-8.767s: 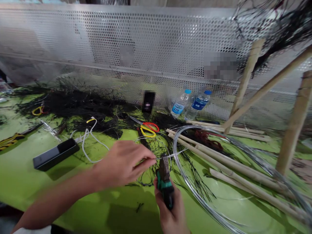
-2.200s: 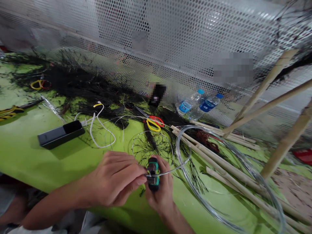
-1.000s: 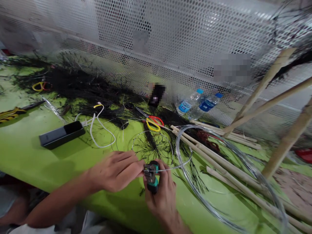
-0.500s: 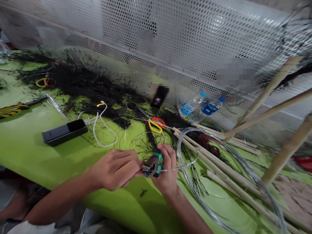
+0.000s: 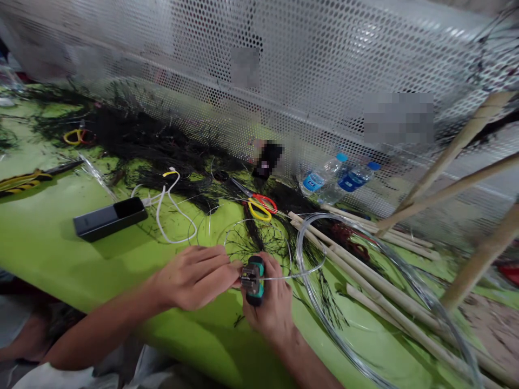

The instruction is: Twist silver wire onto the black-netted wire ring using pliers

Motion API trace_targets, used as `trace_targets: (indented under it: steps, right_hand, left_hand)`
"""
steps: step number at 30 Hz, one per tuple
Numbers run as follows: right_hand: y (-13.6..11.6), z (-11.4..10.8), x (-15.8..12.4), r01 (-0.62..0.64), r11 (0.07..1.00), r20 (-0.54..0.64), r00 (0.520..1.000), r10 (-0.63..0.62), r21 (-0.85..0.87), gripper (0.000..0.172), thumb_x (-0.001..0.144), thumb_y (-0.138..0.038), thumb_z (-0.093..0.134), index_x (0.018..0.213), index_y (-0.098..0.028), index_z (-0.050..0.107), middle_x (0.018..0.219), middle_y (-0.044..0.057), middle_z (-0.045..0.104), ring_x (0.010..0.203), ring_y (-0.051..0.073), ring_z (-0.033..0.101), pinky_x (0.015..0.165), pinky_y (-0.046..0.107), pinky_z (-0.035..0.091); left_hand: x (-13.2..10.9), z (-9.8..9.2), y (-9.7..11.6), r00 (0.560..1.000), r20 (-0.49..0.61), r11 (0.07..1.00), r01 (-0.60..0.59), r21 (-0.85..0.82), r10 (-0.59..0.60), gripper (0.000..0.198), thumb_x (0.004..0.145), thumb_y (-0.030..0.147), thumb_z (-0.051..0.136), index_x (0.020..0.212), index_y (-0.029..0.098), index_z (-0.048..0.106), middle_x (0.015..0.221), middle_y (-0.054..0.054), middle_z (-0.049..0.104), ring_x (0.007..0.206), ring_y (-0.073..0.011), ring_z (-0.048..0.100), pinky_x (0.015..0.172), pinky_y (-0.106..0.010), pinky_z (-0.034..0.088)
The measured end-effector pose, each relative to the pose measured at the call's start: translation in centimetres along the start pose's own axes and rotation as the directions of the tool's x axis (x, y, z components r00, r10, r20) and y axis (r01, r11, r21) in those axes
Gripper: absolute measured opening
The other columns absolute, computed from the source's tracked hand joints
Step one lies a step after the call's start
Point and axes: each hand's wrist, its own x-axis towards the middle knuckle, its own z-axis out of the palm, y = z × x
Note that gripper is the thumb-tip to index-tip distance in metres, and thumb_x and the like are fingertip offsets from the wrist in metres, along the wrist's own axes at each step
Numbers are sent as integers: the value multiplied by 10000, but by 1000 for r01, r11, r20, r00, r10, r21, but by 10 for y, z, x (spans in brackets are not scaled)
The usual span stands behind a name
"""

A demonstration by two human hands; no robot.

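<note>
Left forearm is brought in from the lower left; left hand (image 5: 203,278) is held back-up, fingers bent and pressed together at the head of the teal-black pliers (image 5: 255,281). Whether a wire end is pinched there cannot be told; fingertips are partly masked. Right forearm is cut off at the bottom edge. Pliers are gripped by the right hand (image 5: 270,302), fingers curled around the handles. Handles are mostly hidden by those fingers and seen nearly end-on. Pliers' head is pointed towards the left fingertips and camera, long axis foreshortened. Silver wire (image 5: 284,277) is run rightward from the jaws, roughly level, then bent up into a loop. Right of the right fingers, a wire coil (image 5: 299,251) is laid; any join is unclear. Just beyond the fingers, knotted black cord (image 5: 259,240) is spread; farther beyond, red-and-yellow-handled scissors (image 5: 250,195) are placed.
</note>
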Motion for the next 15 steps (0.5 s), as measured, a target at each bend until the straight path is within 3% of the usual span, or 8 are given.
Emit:
trace_targets:
  steps: [4, 9, 12, 15]
  right_hand:
    - [-12, -12, -22, -142, 989, 79, 986, 145, -41, 553, 896, -240, 549, 1429, -138, 441, 1134, 182, 710, 974, 323, 751, 667, 399, 654]
    - [-36, -29, -45, -323, 945, 165, 931, 327, -47, 432, 972, -306, 524, 1376, -158, 482, 1082, 158, 739, 730, 275, 744, 549, 360, 598]
    - [-50, -39, -51, -484, 868, 294, 851, 436, 113, 336, 1005, -321, 518, 1311, -184, 491, 876, 69, 736, 648, 237, 715, 499, 304, 542]
    - [-55, -48, -55, -637, 717, 443, 750, 491, 284, 215, 1020, -358, 525, 1176, -211, 541, 747, 10, 690, 582, 194, 661, 508, 273, 534]
  left_hand:
    - [6, 2, 1, 998, -14, 998, -69, -1, 69, 114, 1016, 86, 514, 988, 97, 624, 736, -32, 666, 645, -149, 575, 544, -288, 481]
    - [9, 9, 1, 986, 51, 987, -160, 31, 158, 66, 977, 56, 589, 988, 32, 649, 728, -41, 646, 655, -152, 600, 543, -289, 472]
    - [8, 15, 0, 976, 83, 975, -207, 80, 200, 86, 989, 71, 581, 1016, 24, 648, 729, -36, 656, 639, -149, 606, 527, -294, 470]
    - [7, 19, 3, 965, 174, 970, -217, 106, 197, 65, 975, 79, 618, 1024, 38, 632, 735, -27, 657, 612, -141, 593, 513, -297, 466]
